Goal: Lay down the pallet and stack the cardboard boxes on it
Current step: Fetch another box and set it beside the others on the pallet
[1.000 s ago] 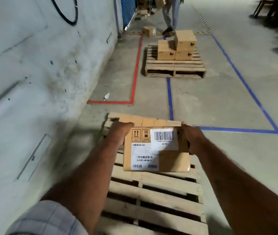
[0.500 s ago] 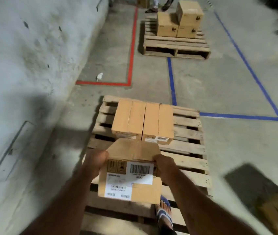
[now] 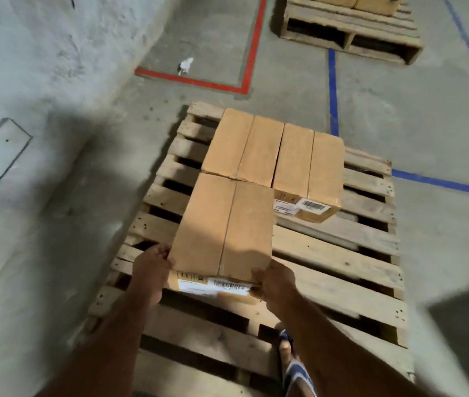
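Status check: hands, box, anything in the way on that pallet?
Left hand, right hand grip the box at near corners. Box low on pallet, just before two placed boxes; contact unclear. Sandalled foot near pallet's front, not blocking.

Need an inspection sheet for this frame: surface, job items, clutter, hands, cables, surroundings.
Surface: wooden pallet lying flat on the concrete floor.
Job's things: two rear boxes side by side on the slats; front box butted against the left one; cannot tell whether it rests on the slats yet.
Clutter: white scrap on the floor by the red tape.
Hands: left hand and right hand grip the front box's near corners.
Cables: nothing seen.
Surroundings: wall at left; second pallet carrying boxes beyond; blue tape; sandalled foot at the pallet's near end.
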### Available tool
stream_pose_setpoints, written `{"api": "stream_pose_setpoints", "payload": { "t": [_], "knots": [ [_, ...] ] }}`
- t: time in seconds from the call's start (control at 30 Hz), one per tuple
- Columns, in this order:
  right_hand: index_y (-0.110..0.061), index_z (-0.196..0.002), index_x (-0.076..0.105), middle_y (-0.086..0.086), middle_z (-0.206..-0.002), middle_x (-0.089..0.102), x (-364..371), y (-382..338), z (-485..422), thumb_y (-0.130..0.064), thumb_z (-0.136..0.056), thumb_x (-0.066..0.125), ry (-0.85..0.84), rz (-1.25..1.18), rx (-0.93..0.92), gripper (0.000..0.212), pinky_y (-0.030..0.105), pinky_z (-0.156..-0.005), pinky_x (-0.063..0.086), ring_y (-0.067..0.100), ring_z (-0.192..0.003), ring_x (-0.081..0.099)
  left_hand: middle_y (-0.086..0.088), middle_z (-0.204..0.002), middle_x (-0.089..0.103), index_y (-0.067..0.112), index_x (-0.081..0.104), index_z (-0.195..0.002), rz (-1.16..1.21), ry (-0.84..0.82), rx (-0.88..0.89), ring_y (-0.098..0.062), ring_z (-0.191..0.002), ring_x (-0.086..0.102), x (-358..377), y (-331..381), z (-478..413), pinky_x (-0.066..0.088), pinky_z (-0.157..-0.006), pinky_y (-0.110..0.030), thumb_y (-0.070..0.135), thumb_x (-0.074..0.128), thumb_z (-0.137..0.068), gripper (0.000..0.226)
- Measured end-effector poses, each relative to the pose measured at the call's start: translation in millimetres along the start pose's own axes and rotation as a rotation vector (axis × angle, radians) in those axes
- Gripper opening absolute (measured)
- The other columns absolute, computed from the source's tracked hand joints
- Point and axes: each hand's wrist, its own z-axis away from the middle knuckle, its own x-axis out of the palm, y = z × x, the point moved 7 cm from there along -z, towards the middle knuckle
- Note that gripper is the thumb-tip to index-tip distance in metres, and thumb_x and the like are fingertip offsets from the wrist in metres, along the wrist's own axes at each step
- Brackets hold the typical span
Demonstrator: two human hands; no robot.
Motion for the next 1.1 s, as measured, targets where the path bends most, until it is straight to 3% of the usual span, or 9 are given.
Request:
{"api": "stream_pose_setpoints", "payload": {
  "t": [0.1,0.23,0.3,0.43,0.6,0.8,0.97,1.1],
  "knots": [
    [-0.018,-0.106,0.069,0.008,-0.103,0.071,12,40,-33,0.001,-0.092,0.066,0.01,-0.014,-0.013,0.025,0.037,-0.067,0.062,0.032,-0.096,0.069,-0.006,-0.114,0.066,0.015,0.066,-0.12,0.016,0.119,-0.01,-0.022,-0.1,0.06,4,-28,-25,0.054,-0.079,-0.037,-0.006,0.05,-0.094,0.037],
    [-0.022,-0.112,0.066,0.002,-0.108,0.069,27,72,-54,0.0,-0.092,0.067,-0.01,0.019,-0.051,0.03,0.036,-0.073,0.064,0.028,-0.102,0.067,-0.002,-0.115,0.06,0.02,0.066,-0.119,-0.052,0.116,0.015,-0.024,-0.105,0.059,15,-53,-42,0.056,-0.088,-0.042,0.002,0.048,-0.097,0.034],
    [-0.031,-0.112,0.064,-0.001,-0.11,0.068,30,79,-58,-0.001,-0.092,0.065,-0.009,0.043,-0.071,0.036,0.038,-0.078,0.064,0.026,-0.104,0.065,-0.002,-0.115,0.061,0.02,0.063,-0.123,-0.049,0.146,0.041,-0.021,-0.102,0.061,15,-60,-47,0.057,-0.081,-0.039,0.007,0.053,-0.097,0.032],
    [-0.042,-0.089,0.065,-0.004,-0.105,0.072,29,78,-61,-0.001,-0.09,0.064,0.029,0.096,-0.132,0.041,0.046,-0.083,0.063,0.024,-0.099,0.068,-0.004,-0.113,0.064,0.014,0.062,-0.122,-0.053,0.214,0.097,-0.019,-0.097,0.061,15,-57,-49,0.048,-0.064,-0.025,0.007,0.063,-0.092,0.031],
    [-0.036,-0.093,0.068,-0.007,-0.096,0.068,27,71,-62,-0.001,-0.09,0.065,0.064,0.118,-0.17,0.035,0.048,-0.081,0.063,0.024,-0.096,0.066,-0.005,-0.103,0.066,0.014,0.065,-0.102,-0.136,0.246,0.1,-0.026,-0.098,0.064,11,-45,-52,0.057,-0.083,-0.044,-0.001,0.07,-0.083,0.024],
    [-0.024,-0.114,0.07,0.004,-0.106,0.07,27,65,-74,-0.002,-0.091,0.066,0.044,0.085,-0.185,0.032,0.036,-0.074,0.065,0.019,-0.091,0.066,-0.003,-0.105,0.064,0.017,0.062,-0.103,-0.16,0.223,0.124,-0.023,-0.097,0.061,19,-34,-67,0.053,-0.078,-0.036,0.0,0.068,-0.085,0.025],
    [-0.029,-0.123,0.067,0.004,-0.104,0.069,27,57,-79,-0.004,-0.09,0.065,0.077,0.162,-0.225,0.041,0.038,-0.074,0.065,0.018,-0.084,0.065,-0.001,-0.107,0.06,0.015,0.06,-0.107,-0.183,0.222,0.084,-0.021,-0.098,0.058,19,-38,-72,0.052,-0.082,-0.038,0.0,0.069,-0.086,0.028],
    [-0.025,-0.131,0.064,0.004,-0.11,0.068,26,54,-81,-0.004,-0.092,0.064,0.087,0.191,-0.22,0.044,0.036,-0.074,0.065,0.021,-0.092,0.066,-0.005,-0.11,0.063,0.014,0.061,-0.108,-0.202,0.219,0.089,-0.022,-0.098,0.058,19,-36,-76,0.053,-0.082,-0.04,0.001,0.071,-0.084,0.029]
  ]
}}
